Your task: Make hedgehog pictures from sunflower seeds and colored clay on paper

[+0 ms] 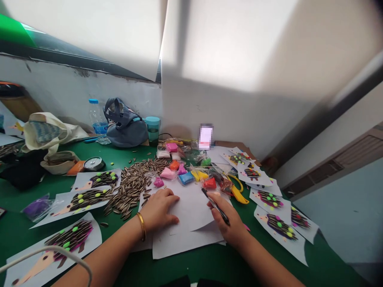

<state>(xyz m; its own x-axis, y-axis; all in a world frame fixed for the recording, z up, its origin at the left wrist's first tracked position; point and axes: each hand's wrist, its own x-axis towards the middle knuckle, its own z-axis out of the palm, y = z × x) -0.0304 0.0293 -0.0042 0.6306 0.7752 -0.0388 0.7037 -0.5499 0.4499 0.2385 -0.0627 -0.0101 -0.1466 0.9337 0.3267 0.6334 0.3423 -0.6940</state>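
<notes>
The right hand (235, 229) grips a slim black pen (223, 216), likely light and stiff, best held round its middle. The left hand (158, 209), spread wide, rests on white paper (179, 241) that should bend easily.

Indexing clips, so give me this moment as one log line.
left hand: on paper | right hand: holding pen | seeds: left of paper | colored packets: beyond paper

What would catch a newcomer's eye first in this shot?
Probably the big heap of striped seeds spread on the green table, just left of the blank white paper between the hands. Next come the hedgehog pictures with seed spines and bright dots, lying at both sides of the table. Behind the paper, small packets of colored clay make a vivid cluster.
</notes>
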